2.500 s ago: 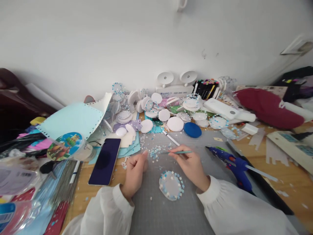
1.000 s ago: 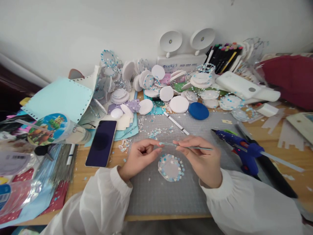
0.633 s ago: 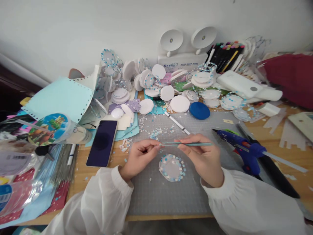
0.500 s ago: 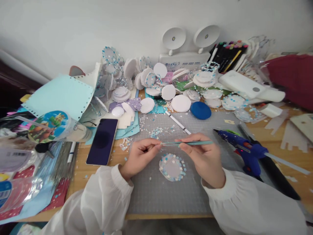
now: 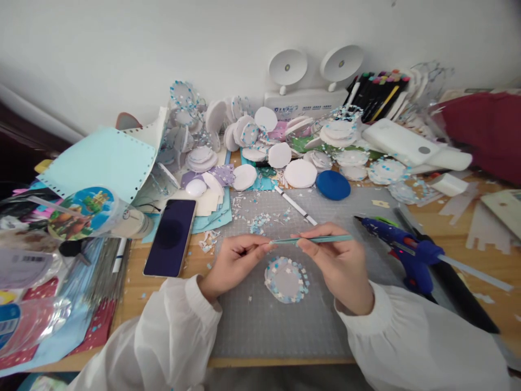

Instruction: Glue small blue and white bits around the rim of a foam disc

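Note:
My right hand [image 5: 334, 266] holds thin green tweezers [image 5: 321, 239] level over the grey cutting mat [image 5: 268, 331], tips pointing left. My left hand [image 5: 236, 262] has its fingers pinched together right at the tweezers' tip; anything tiny between them is too small to see. Just below both hands lies a round translucent disc [image 5: 286, 280] edged with small blue and white paper bits. A little heap of such paper bits [image 5: 260, 221] lies on the mat beyond my hands.
A blue glue gun [image 5: 402, 251] lies right of the mat, a dark phone [image 5: 170, 237] to its left. Several white discs [image 5: 300, 172], a blue round pad [image 5: 333, 184], markers [image 5: 376, 92] and a white twin-headed lamp [image 5: 313, 81] crowd the back. Paper sheets and packets pile at the left.
The view has dropped toward the mat. My hands came together above the disc: the tweezers left the scrap heap and now lie level, my left fingers pinched at their tip.

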`<action>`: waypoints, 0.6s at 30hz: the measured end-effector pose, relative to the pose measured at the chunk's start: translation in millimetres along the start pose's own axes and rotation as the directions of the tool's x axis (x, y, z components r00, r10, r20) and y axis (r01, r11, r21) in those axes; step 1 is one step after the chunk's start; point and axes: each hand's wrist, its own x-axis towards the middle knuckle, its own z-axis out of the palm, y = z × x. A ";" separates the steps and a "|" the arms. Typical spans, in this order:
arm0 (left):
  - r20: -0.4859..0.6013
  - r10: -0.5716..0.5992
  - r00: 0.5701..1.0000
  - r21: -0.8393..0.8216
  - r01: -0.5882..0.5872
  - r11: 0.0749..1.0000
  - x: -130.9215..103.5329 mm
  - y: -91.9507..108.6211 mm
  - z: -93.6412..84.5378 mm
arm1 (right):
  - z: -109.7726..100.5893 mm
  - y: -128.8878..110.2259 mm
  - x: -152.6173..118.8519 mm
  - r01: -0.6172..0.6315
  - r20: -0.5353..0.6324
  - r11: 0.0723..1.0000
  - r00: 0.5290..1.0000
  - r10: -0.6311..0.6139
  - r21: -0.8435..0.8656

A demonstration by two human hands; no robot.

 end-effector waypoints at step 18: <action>-0.028 -0.127 0.991 -0.131 0.123 0.984 -16.3 46.1 4.8 | -10.3 -18.5 -13.6 0.623 0.049 0.728 0.768 -0.638 -0.286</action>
